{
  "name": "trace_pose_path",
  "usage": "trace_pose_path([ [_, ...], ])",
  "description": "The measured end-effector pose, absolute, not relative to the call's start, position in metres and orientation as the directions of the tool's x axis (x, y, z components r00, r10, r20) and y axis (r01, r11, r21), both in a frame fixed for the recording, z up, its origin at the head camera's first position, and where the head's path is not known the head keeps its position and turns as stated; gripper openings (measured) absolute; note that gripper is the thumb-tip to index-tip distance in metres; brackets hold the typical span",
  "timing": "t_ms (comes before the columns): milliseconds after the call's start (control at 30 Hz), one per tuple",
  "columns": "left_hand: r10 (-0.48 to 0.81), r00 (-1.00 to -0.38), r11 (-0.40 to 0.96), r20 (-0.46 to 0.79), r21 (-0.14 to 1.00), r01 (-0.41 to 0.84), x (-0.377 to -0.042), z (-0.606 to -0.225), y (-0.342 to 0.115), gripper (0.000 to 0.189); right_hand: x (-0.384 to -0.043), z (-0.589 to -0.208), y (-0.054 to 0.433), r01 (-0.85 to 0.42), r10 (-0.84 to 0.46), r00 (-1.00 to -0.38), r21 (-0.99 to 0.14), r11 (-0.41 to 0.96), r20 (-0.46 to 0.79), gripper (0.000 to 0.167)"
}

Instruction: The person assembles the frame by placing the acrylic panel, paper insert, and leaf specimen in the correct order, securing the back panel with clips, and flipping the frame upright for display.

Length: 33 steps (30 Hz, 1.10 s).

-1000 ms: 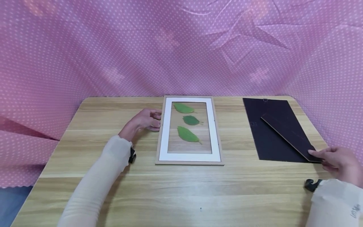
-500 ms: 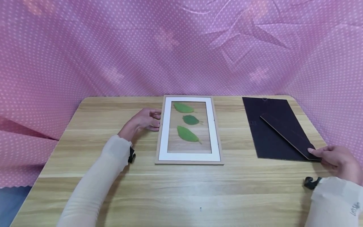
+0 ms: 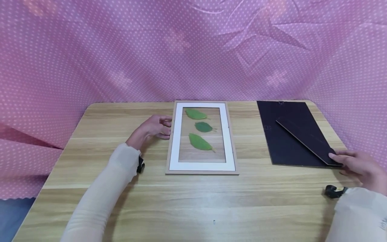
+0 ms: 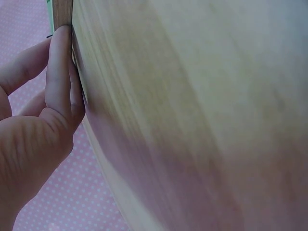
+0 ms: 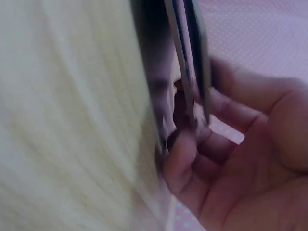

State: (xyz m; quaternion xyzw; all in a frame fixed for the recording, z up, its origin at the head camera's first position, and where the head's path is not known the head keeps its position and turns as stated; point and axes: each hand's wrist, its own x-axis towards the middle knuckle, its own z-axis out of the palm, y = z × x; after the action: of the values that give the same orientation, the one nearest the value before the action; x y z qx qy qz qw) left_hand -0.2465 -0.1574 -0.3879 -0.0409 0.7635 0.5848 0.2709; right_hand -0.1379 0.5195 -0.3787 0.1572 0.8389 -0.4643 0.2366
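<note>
A wooden picture frame (image 3: 201, 169) with a white mat lies flat mid-table, with three green leaves (image 3: 199, 142) in its window. My left hand (image 3: 153, 129) rests on the table beside it. Its fingertips (image 4: 61, 53) touch the frame's left edge (image 4: 61, 10). A black backing board (image 3: 282, 144) lies at the right, and its stand leg (image 3: 303, 136) slants across it. My right hand (image 3: 358, 168) pinches the board's near right corner where the leg ends. In the right wrist view its fingers (image 5: 192, 144) curl round the dark edges (image 5: 190, 57).
The wooden table (image 3: 193, 201) is walled on three sides by a pink dotted cloth (image 3: 193, 50). Its far edge runs just behind the frame and the board. Black wrist straps (image 3: 334, 191) show by both sleeves.
My right hand and the black backing board have shifted slightly toward the table's far edge. My left hand and the frame have stayed put.
</note>
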Motion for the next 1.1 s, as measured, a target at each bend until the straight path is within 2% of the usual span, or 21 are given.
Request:
trace_pose_path([
  [33, 0.253, -0.850, 0.312, -0.462, 0.871, -0.380, -0.247, -0.388, -0.157, 0.077, -0.138, -0.380, 0.521, 0.504, 0.029, -0.832, -0.731, 0.461, -0.554, 0.015],
  [67, 0.253, -0.850, 0.312, -0.462, 0.871, -0.380, -0.247, -0.387, -0.157, 0.077, -0.137, -0.381, 0.522, 0.511, 0.017, -0.834, -0.760, 0.401, -0.552, 0.008],
  [133, 0.254, -0.850, 0.310, -0.461, 0.871, -0.380, -0.247, -0.387, -0.157, 0.077, -0.134, -0.384, 0.522, 0.507, -0.001, -0.850, -0.818, 0.273, -0.527, 0.026],
  [200, 0.255, -0.850, 0.308, -0.461, 0.872, -0.381, -0.247, -0.388, -0.157, 0.077, -0.132, -0.387, 0.522, 0.499, -0.025, -0.862, -0.855, 0.137, -0.507, 0.033],
  [267, 0.256, -0.849, 0.307, -0.462, 0.872, -0.382, -0.247, -0.388, -0.157, 0.078, -0.130, -0.390, 0.523, 0.482, -0.064, -0.874, -0.876, 0.000, -0.481, 0.038],
  [400, 0.256, -0.847, 0.304, -0.465, 0.871, -0.386, -0.246, -0.387, -0.157, 0.078, -0.131, -0.394, 0.530, 0.462, -0.141, -0.886, -0.869, -0.176, -0.442, 0.042],
  [533, 0.255, -0.847, 0.303, -0.466, 0.870, -0.388, -0.246, -0.386, -0.156, 0.078, -0.132, -0.397, 0.535, 0.419, -0.262, -0.898, -0.867, -0.269, -0.353, 0.043],
  [600, 0.255, -0.847, 0.304, -0.467, 0.870, -0.388, -0.245, -0.386, -0.156, 0.078, -0.132, -0.398, 0.536, 0.374, -0.360, -0.900, -0.859, -0.349, -0.246, 0.045],
  [733, 0.251, -0.848, 0.303, -0.467, 0.870, -0.390, -0.246, -0.386, -0.156, 0.077, -0.137, -0.401, 0.535, 0.323, -0.515, -0.857, -0.786, -0.528, -0.007, 0.051],
  [867, 0.244, -0.850, 0.303, -0.468, 0.869, -0.392, -0.245, -0.386, -0.156, 0.077, -0.143, -0.399, 0.530, 0.312, -0.560, -0.819, -0.719, -0.621, 0.128, 0.053],
  [1100, 0.242, -0.851, 0.297, -0.466, 0.870, -0.392, -0.245, -0.387, -0.156, 0.078, -0.149, -0.398, 0.522, 0.356, -0.606, -0.759, -0.628, -0.692, 0.238, 0.058],
])
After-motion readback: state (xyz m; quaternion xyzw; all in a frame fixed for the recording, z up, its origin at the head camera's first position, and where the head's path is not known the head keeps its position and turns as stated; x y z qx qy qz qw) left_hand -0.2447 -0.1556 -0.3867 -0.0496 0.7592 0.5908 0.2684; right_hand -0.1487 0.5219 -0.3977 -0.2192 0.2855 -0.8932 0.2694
